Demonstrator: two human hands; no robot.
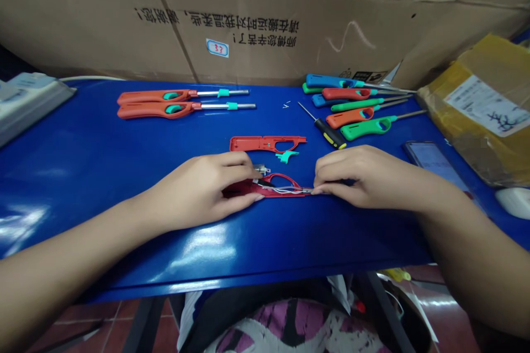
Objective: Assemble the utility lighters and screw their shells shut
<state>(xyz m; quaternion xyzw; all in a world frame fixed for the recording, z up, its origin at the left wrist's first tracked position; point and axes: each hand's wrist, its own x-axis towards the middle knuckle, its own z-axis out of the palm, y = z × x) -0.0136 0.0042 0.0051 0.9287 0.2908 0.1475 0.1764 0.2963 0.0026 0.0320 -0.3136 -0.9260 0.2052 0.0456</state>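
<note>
A red lighter half-shell [285,192] lies on the blue table with thin white wires and a dark part inside it. My left hand [219,187] grips its handle end between thumb and fingers. At its front end, my right hand [351,176] pinches the metal tube, mostly hidden by the fingers. A small clear and metal piece [261,169] sits just beyond my left fingertips. Farther back lie the other red half-shell [256,143] and a teal trigger [287,156].
Two orange lighters [153,109] lie at the back left. Several coloured lighters [364,128] and a screwdriver [328,132] lie back right, near a phone [434,162] and a yellow-taped box [476,116]. A large cardboard box [248,16] stands along the back edge.
</note>
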